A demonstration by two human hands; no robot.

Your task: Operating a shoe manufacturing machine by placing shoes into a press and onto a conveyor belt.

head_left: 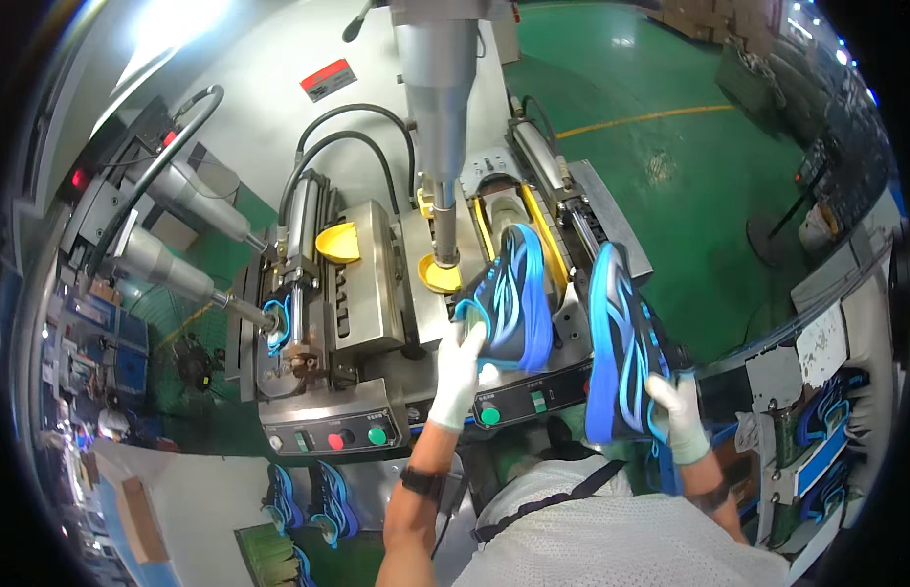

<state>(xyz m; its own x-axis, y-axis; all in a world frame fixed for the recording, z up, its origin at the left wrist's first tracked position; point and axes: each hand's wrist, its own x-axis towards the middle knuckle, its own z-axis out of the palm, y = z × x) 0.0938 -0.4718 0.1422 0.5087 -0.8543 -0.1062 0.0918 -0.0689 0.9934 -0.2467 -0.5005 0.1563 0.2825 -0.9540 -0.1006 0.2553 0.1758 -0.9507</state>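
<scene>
My left hand [460,370], in a white glove, is closed on the heel end of a blue and black sneaker [529,311]. That sneaker's toe points away from me, over the right-hand station of a metal shoe-pressing machine [362,328]. My right hand [682,419], also gloved, grips the heel end of a second, matching sneaker [611,342]. This one is tilted toe-up beside the machine's right front corner. Just left of the first sneaker, a vertical press rod [445,220] comes down to a yellow pad [438,274]. Both hands' fingers are partly hidden by the shoes.
The machine's front panel [342,436] carries coloured buttons. Another yellow pad [337,243] sits on the left station, where a shoe [277,326] is under a slanted rod. More sneakers stand at lower left [332,504] and on a rack [821,460] at right.
</scene>
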